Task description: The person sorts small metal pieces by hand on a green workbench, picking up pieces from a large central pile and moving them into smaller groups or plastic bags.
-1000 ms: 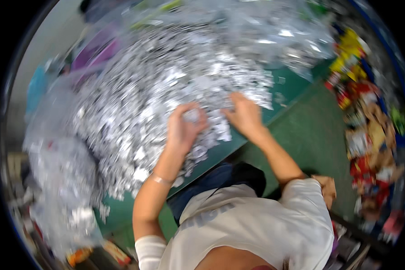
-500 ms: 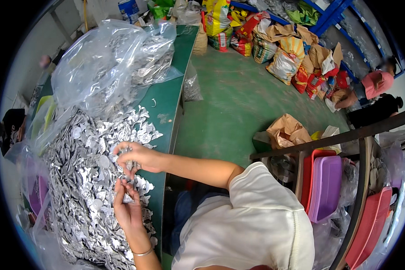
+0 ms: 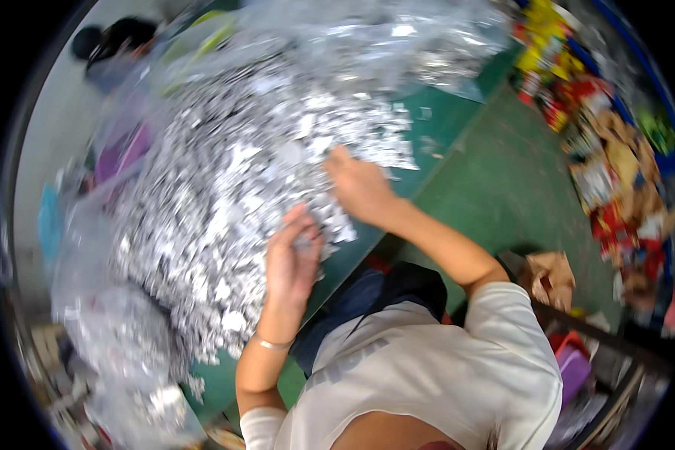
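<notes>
A wide heap of small flat silver pieces [image 3: 225, 180], thin and irregular like metal parts, covers much of the green table [image 3: 446, 127]. Over its near right edge is my left hand [image 3: 289, 259], palm turned inward and fingers curled around what looks like a small silver piece. My right hand [image 3: 360, 186] reaches into the heap's right side, back upward, its fingers bent together against the pieces. Blur and the hand itself hide what those fingers hold. A larger round silver disc [image 3: 289, 153] lies just left of the right hand.
Clear plastic sheeting [image 3: 322, 37] with more silver pieces lies along the far side. A filled clear bag [image 3: 124, 337] stands at the left, below a purple basket [image 3: 127, 154]. Full sacks [image 3: 596, 180] line the right. Another person [image 3: 120, 41] is at the far left.
My view has swung, so the table now runs diagonally. My right hand has turned palm down onto the heap and moved apart from my left, which stays curled.
</notes>
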`<action>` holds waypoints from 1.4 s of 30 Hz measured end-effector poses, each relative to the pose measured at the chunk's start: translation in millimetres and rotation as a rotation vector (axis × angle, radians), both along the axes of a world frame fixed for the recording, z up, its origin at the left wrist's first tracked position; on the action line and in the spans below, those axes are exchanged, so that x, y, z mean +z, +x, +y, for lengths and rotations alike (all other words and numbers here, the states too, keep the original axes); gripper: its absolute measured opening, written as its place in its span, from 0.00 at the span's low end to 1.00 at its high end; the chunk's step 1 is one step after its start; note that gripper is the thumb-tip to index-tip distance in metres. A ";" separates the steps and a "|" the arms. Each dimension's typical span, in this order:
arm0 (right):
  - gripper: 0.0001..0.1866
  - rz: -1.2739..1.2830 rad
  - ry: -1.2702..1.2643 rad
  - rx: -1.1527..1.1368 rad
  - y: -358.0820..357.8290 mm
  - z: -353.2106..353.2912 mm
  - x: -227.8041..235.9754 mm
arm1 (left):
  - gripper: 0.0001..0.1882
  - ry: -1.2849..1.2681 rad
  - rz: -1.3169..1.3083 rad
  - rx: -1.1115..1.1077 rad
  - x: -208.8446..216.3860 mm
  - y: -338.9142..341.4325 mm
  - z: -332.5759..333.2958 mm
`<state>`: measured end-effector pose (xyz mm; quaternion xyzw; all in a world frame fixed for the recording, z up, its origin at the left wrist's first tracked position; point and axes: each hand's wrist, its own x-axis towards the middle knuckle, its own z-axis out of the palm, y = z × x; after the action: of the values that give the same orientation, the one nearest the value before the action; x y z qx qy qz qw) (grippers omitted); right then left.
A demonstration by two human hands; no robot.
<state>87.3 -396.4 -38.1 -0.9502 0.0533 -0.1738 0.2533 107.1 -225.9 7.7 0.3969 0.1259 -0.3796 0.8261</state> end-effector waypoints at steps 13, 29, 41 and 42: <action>0.11 -0.063 0.078 0.018 1.3 -1.2 12.4 | 0.14 0.044 0.032 0.065 6.1 -8.6 -0.8; 0.08 0.036 -0.136 0.190 -16.7 -28.6 27.9 | 0.15 0.028 0.024 0.054 2.8 -8.3 -1.6; 0.08 0.044 2.244 0.186 -41.4 -18.4 15.8 | 0.15 0.037 0.069 -0.007 -4.7 -21.8 -21.2; 0.09 0.065 2.273 0.191 -45.0 -13.4 14.8 | 0.15 0.030 0.056 0.010 -4.4 -25.8 -24.4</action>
<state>42.3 -409.9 -23.3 -0.1752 0.1137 0.0198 0.9777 81.3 -250.3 3.3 0.3981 0.1565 -0.3845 0.8180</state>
